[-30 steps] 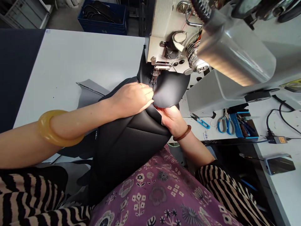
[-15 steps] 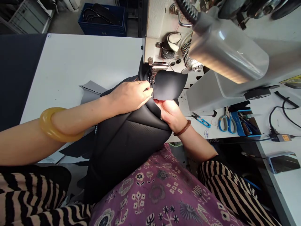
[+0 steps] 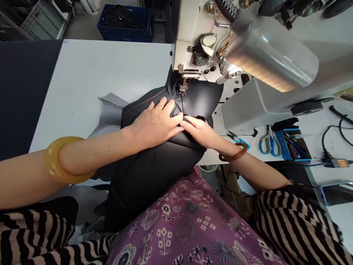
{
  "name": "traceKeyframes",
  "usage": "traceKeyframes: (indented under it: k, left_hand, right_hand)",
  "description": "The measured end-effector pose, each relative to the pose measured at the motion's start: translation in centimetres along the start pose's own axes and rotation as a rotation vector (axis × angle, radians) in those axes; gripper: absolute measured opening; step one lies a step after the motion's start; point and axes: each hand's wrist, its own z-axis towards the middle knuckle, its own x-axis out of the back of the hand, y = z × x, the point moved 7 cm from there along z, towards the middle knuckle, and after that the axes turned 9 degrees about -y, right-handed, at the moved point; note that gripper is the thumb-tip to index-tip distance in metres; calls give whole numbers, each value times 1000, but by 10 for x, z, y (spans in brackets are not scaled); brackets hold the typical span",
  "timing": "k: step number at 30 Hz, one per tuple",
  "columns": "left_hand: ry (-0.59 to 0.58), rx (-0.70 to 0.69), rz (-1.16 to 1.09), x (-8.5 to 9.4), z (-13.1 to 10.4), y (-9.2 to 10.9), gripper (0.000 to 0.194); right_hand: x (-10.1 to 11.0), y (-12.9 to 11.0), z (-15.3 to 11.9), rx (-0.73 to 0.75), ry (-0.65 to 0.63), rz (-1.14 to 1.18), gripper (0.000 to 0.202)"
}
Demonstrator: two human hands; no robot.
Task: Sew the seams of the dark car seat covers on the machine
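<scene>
2 flat hands [image 3: 157, 123], smooth black leather [image 3: 154, 162]

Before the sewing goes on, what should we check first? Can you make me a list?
1. Left hand flat on the black leather piece: ok.
2. Right hand pressing the leather's edge: ok.
3. Fingers away from the presser foot: ok, a gap shows.
4. Leather lying under the presser foot: ok.
5. Red thread running down to the needle: cannot tell, too fine.
6. Scissors away from the leather: ok, they lie off to the right.
</scene>
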Motion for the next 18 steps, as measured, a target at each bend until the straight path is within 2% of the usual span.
traceKeyframes:
  k: [2,3,5,7,9,11,14,16,18]
  left_hand:
    - [-51,27,-24,-2,-3,5,47]
    - [-78,32,-43,-3,-3,7,49]
    - [-118,26,-90,-3,-1,7,54]
    - [-133,15,-125,-3,2,5,57]
    - [-130,3,-130,-3,4,2,57]
    - [-121,-11,-122,-6,5,1,49]
    - [-97,-29,-136,-11,4,1,41]
    - [-77,-31,-157,-13,3,0,46]
    - [-57,-43,-160,-13,3,-1,54]
  right_hand:
    - [0,0,-1,13,-43,-224,24]
    - [-3,2,0,19,-73,-214,26]
    - [-15,9,4,19,-110,11,24]
    - [-25,15,6,22,-58,217,21]
    - [-32,15,2,8,-19,219,22]
    - [-34,5,-8,46,-17,-46,30]
    - [-21,-23,-25,191,81,-503,34]
    - [-10,-41,-29,322,171,-626,24]
    - [-4,-51,-23,417,196,-696,15]
